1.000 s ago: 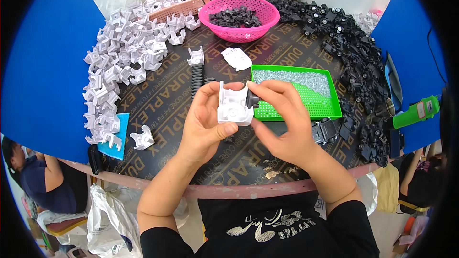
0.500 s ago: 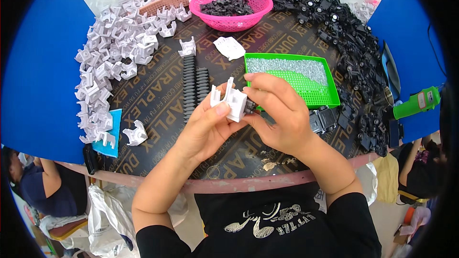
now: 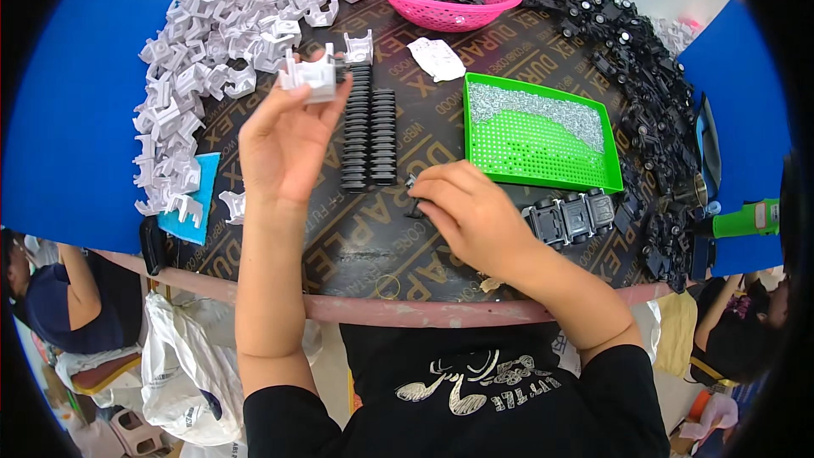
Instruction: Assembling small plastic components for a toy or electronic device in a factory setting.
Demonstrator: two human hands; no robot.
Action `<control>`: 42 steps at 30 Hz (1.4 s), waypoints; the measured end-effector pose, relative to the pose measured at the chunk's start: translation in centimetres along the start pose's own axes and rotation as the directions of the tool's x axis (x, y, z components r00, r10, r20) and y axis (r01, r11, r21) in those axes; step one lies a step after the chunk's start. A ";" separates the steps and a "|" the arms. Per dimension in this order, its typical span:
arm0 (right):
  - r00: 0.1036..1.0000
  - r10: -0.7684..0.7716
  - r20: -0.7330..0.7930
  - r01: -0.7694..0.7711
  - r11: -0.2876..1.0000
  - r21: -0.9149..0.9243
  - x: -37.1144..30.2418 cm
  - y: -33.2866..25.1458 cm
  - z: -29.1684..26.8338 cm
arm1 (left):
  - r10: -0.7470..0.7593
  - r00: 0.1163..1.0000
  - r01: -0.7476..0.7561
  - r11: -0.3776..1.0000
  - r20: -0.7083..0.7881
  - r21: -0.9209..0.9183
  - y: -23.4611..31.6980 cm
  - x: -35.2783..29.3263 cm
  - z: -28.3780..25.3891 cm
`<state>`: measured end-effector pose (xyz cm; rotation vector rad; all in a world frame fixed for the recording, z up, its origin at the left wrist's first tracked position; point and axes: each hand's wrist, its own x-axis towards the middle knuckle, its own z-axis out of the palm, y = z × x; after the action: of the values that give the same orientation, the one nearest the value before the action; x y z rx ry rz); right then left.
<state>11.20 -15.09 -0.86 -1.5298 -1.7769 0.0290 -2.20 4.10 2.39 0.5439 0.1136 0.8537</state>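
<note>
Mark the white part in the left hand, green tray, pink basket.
White part (image 3: 315, 82): head view, on its body.
Green tray (image 3: 526, 146): head view, on its bare perforated floor.
Pink basket (image 3: 449, 17): head view, on its near wall.

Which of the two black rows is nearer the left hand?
The left row, the longer one with a white part at its far end; the right row, shorter, lies farther from the left hand.
</note>
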 end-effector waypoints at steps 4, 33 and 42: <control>0.999 0.038 -0.012 -0.037 0.998 0.047 1.2 -0.4 2.0 | 0.014 1.000 -0.016 0.990 0.016 0.141 -1.4 -0.7 0.5; 0.820 0.559 0.121 -0.311 0.257 0.915 1.4 0.7 -5.2 | -0.073 0.929 -0.259 0.572 0.363 0.778 -7.2 -5.0 3.3; 0.813 0.577 0.075 -0.286 0.284 0.915 0.8 0.2 -4.4 | -0.081 0.945 -0.227 0.541 0.318 0.810 -7.6 -5.1 3.1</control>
<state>13.82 -16.29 2.51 -1.0186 -0.7255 0.8946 0.60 -5.04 0.68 1.6313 0.2077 0.7396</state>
